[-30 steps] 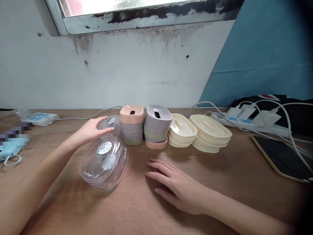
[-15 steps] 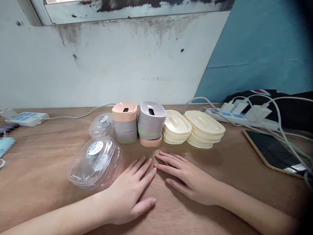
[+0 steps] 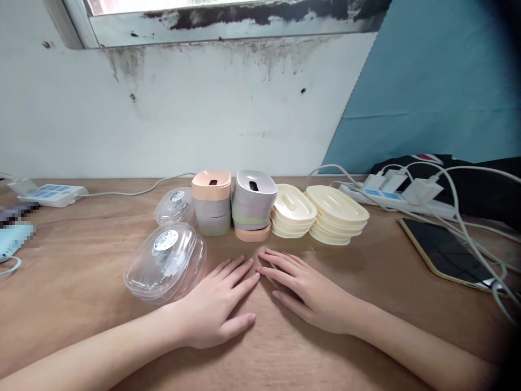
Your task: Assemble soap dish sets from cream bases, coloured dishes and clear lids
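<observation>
My left hand (image 3: 217, 304) lies palm down on the wooden table with fingers spread, holding nothing. Just beyond it are clear plastic containers with round labels, a large one (image 3: 157, 266) in front of a smaller one (image 3: 176, 208). My right hand (image 3: 311, 290) also rests palm down, fingers stretched toward the left fingertips. Behind the hands stand a stack of containers with a peach top (image 3: 211, 187) and a tilted grey stack (image 3: 254, 198) with green and peach parts. To their right are two stacks of cream lids, one smaller (image 3: 293, 209) and one larger (image 3: 337, 212).
On the right, a phone-like dark device (image 3: 442, 250) lies beneath loose white cables, near a power strip (image 3: 431, 206) with plugs. Another power strip (image 3: 57, 194) sits at far left, beside a light-blue item (image 3: 16, 239). A white wall (image 3: 183, 119) rises behind.
The camera view has tilted up slightly and shifted a little left, so the scene sits differently. Both hands keep nearly the same pose on the table, and the containers and lids have not moved.
</observation>
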`<state>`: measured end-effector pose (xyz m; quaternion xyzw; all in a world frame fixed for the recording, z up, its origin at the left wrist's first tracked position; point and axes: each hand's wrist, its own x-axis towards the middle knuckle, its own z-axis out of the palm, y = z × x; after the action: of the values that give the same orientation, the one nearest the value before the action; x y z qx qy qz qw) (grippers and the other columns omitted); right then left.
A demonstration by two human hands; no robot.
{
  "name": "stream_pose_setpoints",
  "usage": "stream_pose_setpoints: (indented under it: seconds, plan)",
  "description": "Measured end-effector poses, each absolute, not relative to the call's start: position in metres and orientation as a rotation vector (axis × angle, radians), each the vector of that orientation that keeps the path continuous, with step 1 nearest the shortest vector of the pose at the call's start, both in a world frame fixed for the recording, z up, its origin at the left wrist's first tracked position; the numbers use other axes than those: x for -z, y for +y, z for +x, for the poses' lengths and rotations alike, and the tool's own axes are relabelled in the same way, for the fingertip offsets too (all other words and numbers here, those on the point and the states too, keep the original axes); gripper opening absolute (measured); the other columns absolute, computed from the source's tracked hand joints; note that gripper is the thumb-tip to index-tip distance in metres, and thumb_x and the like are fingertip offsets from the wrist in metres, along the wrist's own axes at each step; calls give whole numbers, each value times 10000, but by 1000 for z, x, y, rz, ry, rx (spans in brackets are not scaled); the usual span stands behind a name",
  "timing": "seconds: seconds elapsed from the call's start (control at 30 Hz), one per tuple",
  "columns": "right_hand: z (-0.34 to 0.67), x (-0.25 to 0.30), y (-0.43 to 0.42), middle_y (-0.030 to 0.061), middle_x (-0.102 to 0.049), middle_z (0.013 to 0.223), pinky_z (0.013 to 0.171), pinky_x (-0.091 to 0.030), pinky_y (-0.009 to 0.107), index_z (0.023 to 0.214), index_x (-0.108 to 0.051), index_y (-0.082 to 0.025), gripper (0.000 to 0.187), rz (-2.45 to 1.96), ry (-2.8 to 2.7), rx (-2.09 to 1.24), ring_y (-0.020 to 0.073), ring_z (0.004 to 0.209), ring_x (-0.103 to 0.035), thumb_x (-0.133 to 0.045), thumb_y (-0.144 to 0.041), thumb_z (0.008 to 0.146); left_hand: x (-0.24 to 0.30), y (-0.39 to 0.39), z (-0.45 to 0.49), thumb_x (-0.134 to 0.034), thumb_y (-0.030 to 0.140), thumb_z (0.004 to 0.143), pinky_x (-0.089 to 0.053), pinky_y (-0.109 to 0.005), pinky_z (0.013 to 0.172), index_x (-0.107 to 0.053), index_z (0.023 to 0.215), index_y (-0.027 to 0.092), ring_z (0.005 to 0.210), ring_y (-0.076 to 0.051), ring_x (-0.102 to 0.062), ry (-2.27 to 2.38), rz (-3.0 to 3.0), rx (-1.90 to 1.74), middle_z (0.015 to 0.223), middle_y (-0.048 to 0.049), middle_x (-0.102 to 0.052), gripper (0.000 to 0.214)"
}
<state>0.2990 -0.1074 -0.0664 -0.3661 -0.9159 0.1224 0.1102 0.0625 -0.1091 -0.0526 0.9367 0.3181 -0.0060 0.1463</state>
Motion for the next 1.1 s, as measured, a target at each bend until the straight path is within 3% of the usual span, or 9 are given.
stream_pose_setpoints:
  seconds: [0.2, 0.53, 1.1]
  plan:
    - [300, 65, -109, 129, -207, 1529, 1106, -205, 544, 1448, -274, -202, 592, -1104, -2784, -430, 288, 1408, -147, -399, -439, 920, 52, -108, 61, -441, 422, 906, -207, -492, 1123, -256, 1442, 102, 1398, -307, -140, 899, 2688, -18, 1513, -152, -151, 652]
    - [300, 67, -108, 121, -293, 1502, 1086, -273, 523, 1407, -366, -206, 505, -1111, -2727, -420, 277, 1393, -210, -385, -380, 933, 54, -107, 61, -449, 412, 904, -207, -499, 1122, -254, 1444, 116, 1401, -301, -139, 890, 2686, -28, 1515, -143, -157, 646]
    - [300, 68, -108, 127, -311, 1493, 1071, -293, 533, 1412, -358, -216, 507, -1074, -2699, -411, 284, 1382, -236, -398, -370, 930, 57, -106, 60, -451, 403, 906, -207, -500, 1123, -252, 1446, 132, 1403, -296, -139, 873, 2676, -78, 1517, -133, -158, 636]
